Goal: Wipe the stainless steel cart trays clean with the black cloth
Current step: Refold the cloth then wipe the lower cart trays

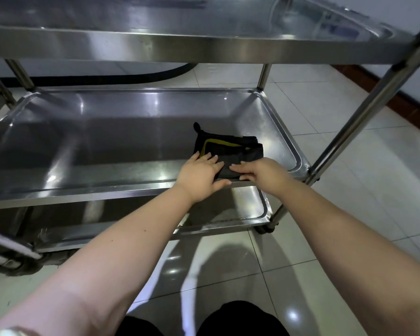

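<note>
Two hands: both are down on the black cloth, so from where I'm standing this looks like mid-wipe on the middle tray.
Left hand: fingers straight and spread, pressing flat on the cloth's near-left part. The thumb rests along the tray's front rim and it isn't gripping anything.
Right hand: fingers also laid out flat on the near-right part, thumb down by the front edge. I can't see any curl round the fabric.
Cloth location: inside the middle tray, toward its front right corner. It's folded into a rough rectangle with a yellow trim showing on top.
Feel, my guess: light, soft and floppy. It'll bunch or unfold if pushed from one corner only.
Where to hold: flat palms on top work for sliding it. To lift or refold it, I'd pinch the near folded edge so the layers stay together.
Tray surface: polished steel, which looks slick. The cloth should glide easily, so it needs downward pressure to actually scrub.
Left to do, I reckon: the top tray and bottom tray, though I can't tell whether they're clean.
Watch out: the raised rim and rounded corners, since a flat cloth skips over those.
</note>
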